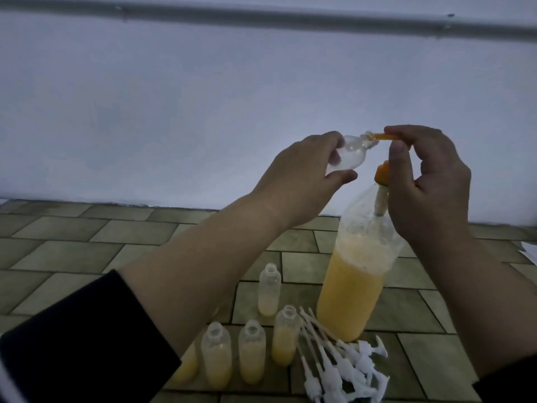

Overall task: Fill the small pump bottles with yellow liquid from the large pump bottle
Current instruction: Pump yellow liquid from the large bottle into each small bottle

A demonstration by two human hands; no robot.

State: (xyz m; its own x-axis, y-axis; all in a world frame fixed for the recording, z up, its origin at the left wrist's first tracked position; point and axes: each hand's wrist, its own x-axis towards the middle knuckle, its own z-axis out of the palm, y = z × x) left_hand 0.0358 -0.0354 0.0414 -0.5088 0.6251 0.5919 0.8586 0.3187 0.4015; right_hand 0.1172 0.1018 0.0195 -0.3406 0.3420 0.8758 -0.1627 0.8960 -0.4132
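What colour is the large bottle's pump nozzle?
Orange. The pump nozzle shows best in the head view, pinched by the right hand at the small bottle mouth.

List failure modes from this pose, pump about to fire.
1. The small bottle is held tilted in the left hand with its mouth at the orange nozzle; any misalignment sends liquid outside.
2. The right hand presses the large bottle with nothing steadying its base; it could tip onto the uncapped bottles and loose pump heads.

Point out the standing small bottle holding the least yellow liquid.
The small clear plastic bottle standing farthest back, alone behind the row; only its bottom holds liquid, while the others are far fuller.
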